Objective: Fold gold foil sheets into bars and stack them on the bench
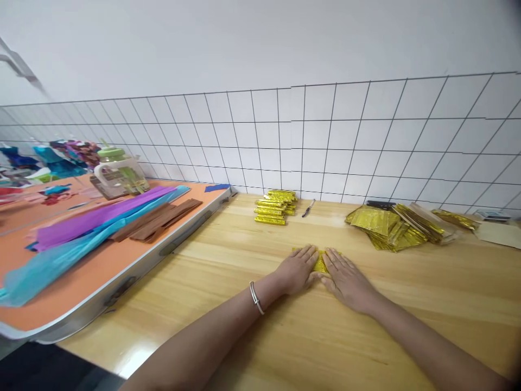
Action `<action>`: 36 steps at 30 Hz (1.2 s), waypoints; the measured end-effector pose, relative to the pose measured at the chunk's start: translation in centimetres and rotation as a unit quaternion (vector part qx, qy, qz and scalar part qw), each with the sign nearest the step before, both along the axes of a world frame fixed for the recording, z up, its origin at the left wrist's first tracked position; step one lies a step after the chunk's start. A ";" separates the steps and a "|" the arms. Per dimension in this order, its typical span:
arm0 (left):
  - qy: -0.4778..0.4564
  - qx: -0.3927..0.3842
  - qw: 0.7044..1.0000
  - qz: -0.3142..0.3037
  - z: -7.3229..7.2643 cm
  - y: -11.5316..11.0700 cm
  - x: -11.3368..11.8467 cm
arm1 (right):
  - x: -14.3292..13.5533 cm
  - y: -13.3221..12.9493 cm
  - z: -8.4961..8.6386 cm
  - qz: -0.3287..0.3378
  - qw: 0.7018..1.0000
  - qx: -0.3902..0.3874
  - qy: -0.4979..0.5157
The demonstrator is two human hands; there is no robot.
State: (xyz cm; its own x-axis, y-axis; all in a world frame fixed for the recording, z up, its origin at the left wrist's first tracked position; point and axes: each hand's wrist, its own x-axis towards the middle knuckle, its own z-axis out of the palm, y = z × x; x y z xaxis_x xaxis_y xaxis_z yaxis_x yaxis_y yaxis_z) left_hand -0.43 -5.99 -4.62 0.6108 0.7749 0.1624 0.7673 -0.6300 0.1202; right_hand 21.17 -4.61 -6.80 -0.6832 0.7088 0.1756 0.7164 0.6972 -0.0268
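A sheet of shiny gold foil paper [321,264] lies flat on the wooden table [244,282], partly covered by both palms. My left hand [300,269] presses on its left part with fingers stretched out, a silver bangle at the wrist. On the right part rests my right hand [345,277], also flat, its fingers pointing up and to the left. The two thumbs nearly meet at the sheet's near edge. Beyond them, close to the wall, sits a pile of narrow folded gold foil strips [271,212].
A pen [309,208] lies right of the strips. Loose gold foil sheets [382,225] are heaped at the right, with a beige sheet [499,233] beyond. At left, an orange-topped table [81,282] holds purple fabric [97,214], brown strips [163,222] and a green-lidded jug [122,174].
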 end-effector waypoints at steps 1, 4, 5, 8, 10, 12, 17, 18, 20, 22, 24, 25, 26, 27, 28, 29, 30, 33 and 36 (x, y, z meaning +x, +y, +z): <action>0.004 0.001 1.000 -0.003 -0.1 0.2 -0.2 | 0.0 0.0 0.0 -0.002 1.000 0.001 0.002; 0.010 0.010 1.000 0.001 -0.3 0.5 -1.0 | 0.1 0.0 -0.2 -0.005 1.000 0.001 0.004; 0.011 0.012 1.000 0.003 -0.4 0.4 -1.2 | 0.1 0.0 -0.2 -0.005 1.000 0.001 0.005; 0.013 0.017 1.000 0.011 -0.5 0.3 -1.5 | 0.0 0.0 -0.2 -0.007 1.000 0.002 0.007; 0.012 0.021 1.000 0.016 -0.6 0.2 -1.4 | -0.1 -0.1 0.0 -0.002 1.000 0.001 0.009; 0.012 0.023 1.000 0.017 -0.6 0.1 -1.3 | -0.1 -0.1 0.3 0.009 1.000 -0.005 0.006; 0.014 0.012 1.000 0.005 -0.2 0.1 -1.7 | 0.3 -0.1 1.0 0.025 0.999 -0.024 -0.007; 0.014 0.008 1.000 -0.002 -0.1 0.0 -2.0 | 0.4 -0.1 1.1 0.029 0.999 -0.027 -0.007; 0.017 0.000 1.000 -0.018 0.2 -0.2 -2.8 | 0.7 -0.2 1.1 0.036 0.999 -0.030 -0.004; 0.020 -0.007 0.999 -0.033 0.6 -0.4 -3.5 | 1.0 -0.3 1.2 0.038 0.999 -0.032 0.000; 0.024 -0.012 0.998 -0.050 1.0 -0.6 -4.2 | 1.2 -0.3 1.2 0.039 0.999 -0.036 0.003; 0.028 -0.015 0.998 -0.058 1.1 -0.7 -4.4 | 1.3 -0.1 1.3 0.044 0.998 -0.040 0.004; 0.033 -0.018 0.997 -0.065 1.3 -0.8 -4.6 | 1.4 0.1 1.4 0.051 0.998 -0.045 0.004; 0.036 -0.021 0.997 -0.069 1.5 -1.0 -4.7 | 1.6 0.4 1.6 0.062 0.997 -0.052 0.004; 0.038 -0.023 0.997 -0.071 1.6 -1.3 -4.8 | 1.8 0.8 1.9 0.073 0.995 -0.060 0.003; 0.038 -0.023 0.997 -0.070 1.7 -1.6 -4.8 | 2.0 1.4 2.1 0.086 0.994 -0.071 0.002; 0.035 -0.023 0.997 -0.067 1.9 -2.1 -4.7 | 2.2 1.9 2.4 0.098 0.992 -0.082 -0.002; 0.032 -0.022 0.998 -0.052 2.3 -3.9 -4.3 | 2.8 3.5 3.2 0.121 0.987 -0.109 -0.005; 0.044 -0.026 0.998 -0.032 2.8 -5.9 -3.3 | 2.8 4.3 3.8 0.127 0.983 -0.128 0.013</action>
State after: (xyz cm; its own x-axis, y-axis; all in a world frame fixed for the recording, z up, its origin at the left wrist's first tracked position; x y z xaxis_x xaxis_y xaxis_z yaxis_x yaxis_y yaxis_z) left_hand -3.76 -11.86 -1.86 0.6693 0.7400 0.0663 0.7348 -0.6725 0.0885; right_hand 23.99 -0.32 -3.04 -0.8415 0.5392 0.0333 0.5167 0.8214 -0.2416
